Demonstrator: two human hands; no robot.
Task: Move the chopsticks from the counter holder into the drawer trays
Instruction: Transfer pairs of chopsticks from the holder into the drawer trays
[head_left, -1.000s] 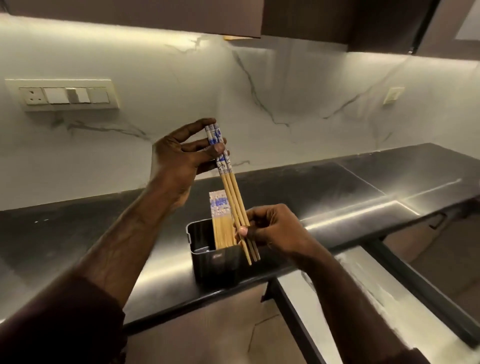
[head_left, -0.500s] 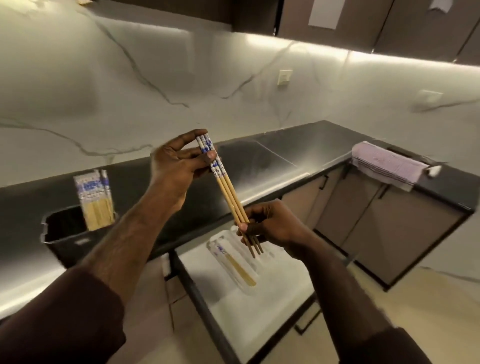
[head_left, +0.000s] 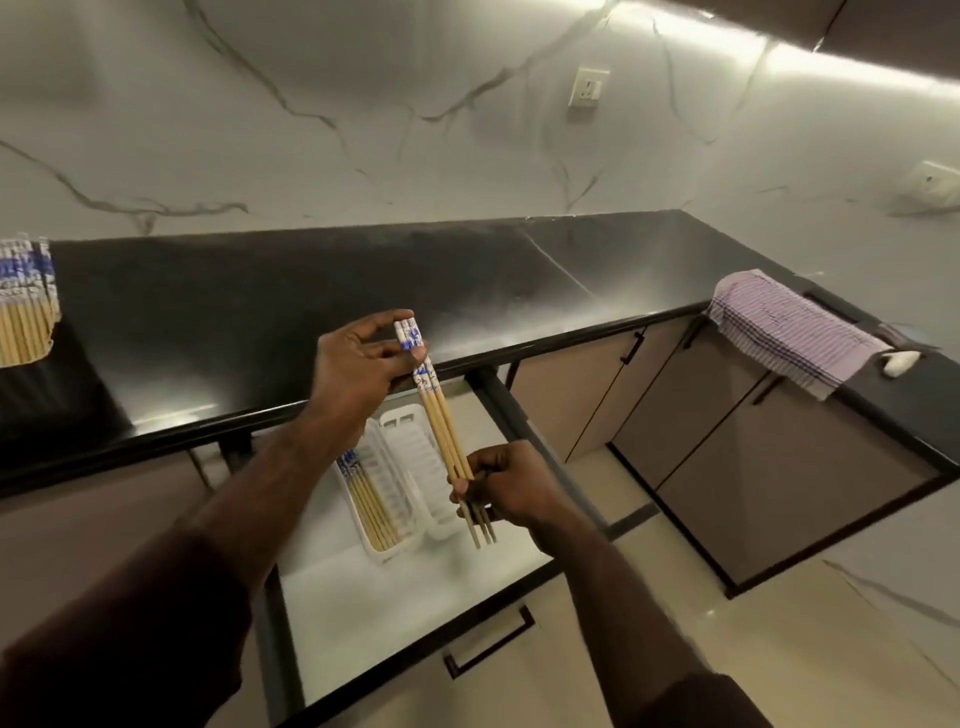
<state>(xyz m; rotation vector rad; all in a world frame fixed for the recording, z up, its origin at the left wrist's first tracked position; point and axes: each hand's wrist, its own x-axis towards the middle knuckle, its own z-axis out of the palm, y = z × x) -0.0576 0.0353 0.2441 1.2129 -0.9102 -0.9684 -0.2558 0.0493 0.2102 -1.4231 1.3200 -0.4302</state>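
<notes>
A: What do we record first, working from the largest item down?

B: We record the black counter (head_left: 291, 312) under a marbled wall, with two wall sockets (head_left: 588, 87) above it. Below the counter, the open drawer (head_left: 374, 613) shows a pale floor and a black front handle. A striped cloth (head_left: 784, 332) hangs over the counter edge at the right, well apart from the drawer.

A: Where are the trays?

B: We see two white trays (head_left: 431, 467) side by side at the back of the drawer. The left tray holds several chopsticks; the right tray appears bare, and the held bundle and the right hand cover part of it.

A: And the task item?

B: We hold the chopsticks (head_left: 441, 431) above the trays, tilted. The left hand (head_left: 353, 374) pinches the blue-and-white patterned ends; the right hand (head_left: 511, 488) is closed around the plain lower ends, with the tips protruding below the fingers.

A: Is any writing legible?

B: We note only a blue pattern on the chopstick ends; we cannot read any text or brand.

A: What stays on the counter?

B: We see the holder chopsticks (head_left: 23, 301) upright at the far left edge; the holder itself is too dark to make out.
</notes>
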